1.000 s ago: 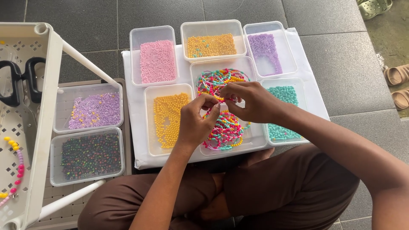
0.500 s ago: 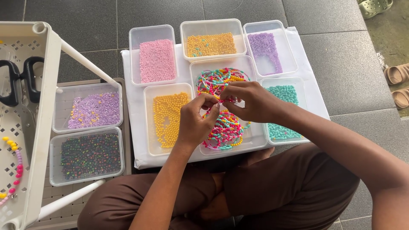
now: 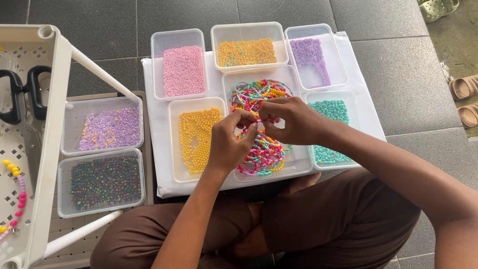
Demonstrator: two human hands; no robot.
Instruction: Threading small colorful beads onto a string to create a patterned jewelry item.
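My left hand (image 3: 231, 142) and my right hand (image 3: 289, 119) meet over the middle clear tub (image 3: 294, 162), which is full of multicoloured bead bracelets (image 3: 256, 94). Fingertips of both hands pinch a thin beaded strand between them, just above the pile. A tub of yellow beads (image 3: 195, 137) lies left of my left hand. Right of my right wrist is a tub of teal beads (image 3: 328, 112).
On the white cloth (image 3: 154, 124) stand tubs of pink beads (image 3: 183, 69), orange beads (image 3: 247, 51) and purple beads (image 3: 308, 54). At left, tubs of lilac beads (image 3: 107, 128) and dark beads (image 3: 103, 182), a white rack (image 3: 47, 149) with scissors (image 3: 20, 94) and a bead string (image 3: 17, 197). Sandals (image 3: 465, 97) at right.
The fingers of both hands have shifted slightly while working the strand; both hands stay over the middle tub.
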